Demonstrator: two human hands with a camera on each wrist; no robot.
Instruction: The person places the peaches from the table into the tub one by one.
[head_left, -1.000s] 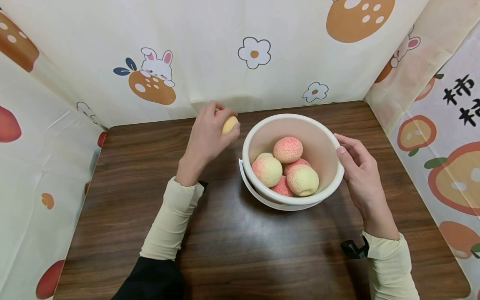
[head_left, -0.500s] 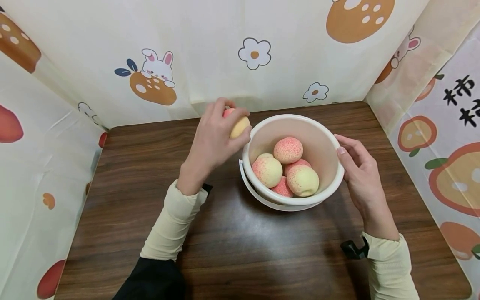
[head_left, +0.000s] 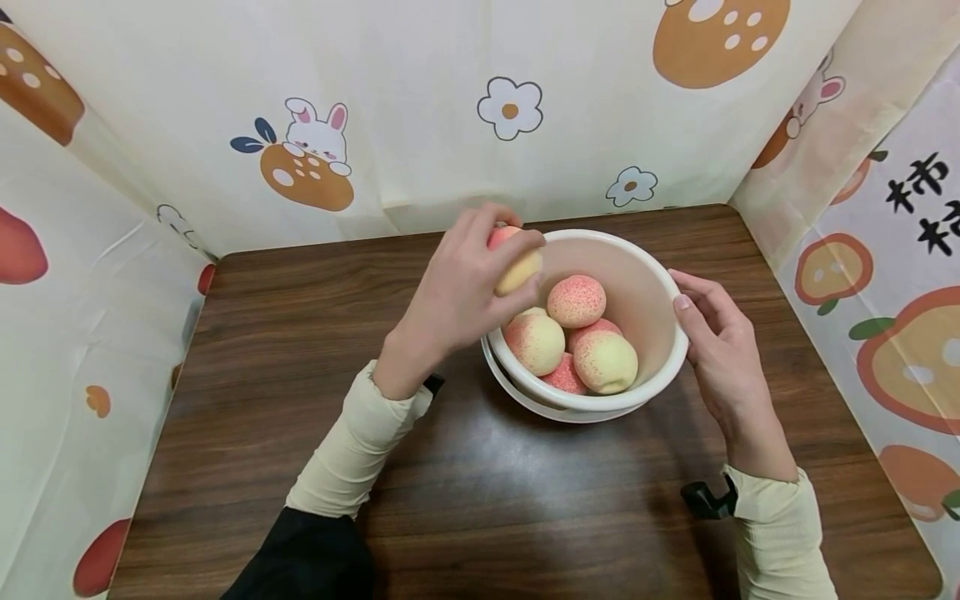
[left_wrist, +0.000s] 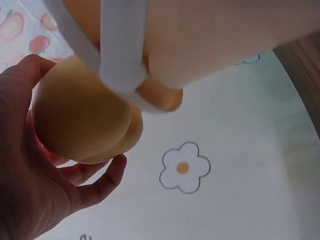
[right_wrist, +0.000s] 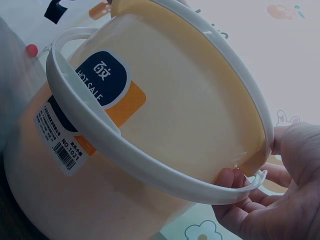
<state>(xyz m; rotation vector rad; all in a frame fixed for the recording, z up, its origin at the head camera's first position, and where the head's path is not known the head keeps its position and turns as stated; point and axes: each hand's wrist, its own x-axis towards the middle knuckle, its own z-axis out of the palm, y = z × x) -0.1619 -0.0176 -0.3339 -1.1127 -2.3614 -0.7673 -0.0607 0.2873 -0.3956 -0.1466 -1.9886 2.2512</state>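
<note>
In the head view my left hand point(head_left: 463, 287) grips a yellow and pink peach point(head_left: 521, 271) above the left rim of a pale bucket point(head_left: 660, 379). Fingers and thumb curl round that fruit, also in the left wrist view, where the peach point(left_wrist: 80, 112) shows its yellow side near the bucket's rim. Several peaches point(head_left: 534, 343) speckled pink and cream lie inside the bucket. On the bucket's right side my right hand point(head_left: 723, 354) pinches the rim, thumb over the edge and fingers outside. The right wrist view shows this right hand point(right_wrist: 285, 190) where rim and handle meet.
The white handle point(head_left: 540, 408) hangs folded down along the bucket's near side. A label point(right_wrist: 102, 80) is stuck on its wall. Under everything is a dark wooden table point(head_left: 300, 333), bordered at the back and sides by printed curtains point(head_left: 420, 108).
The left hand has carried its peach to the right, from beside the bucket to over its left rim. My right hand and the bucket have stayed in place.
</note>
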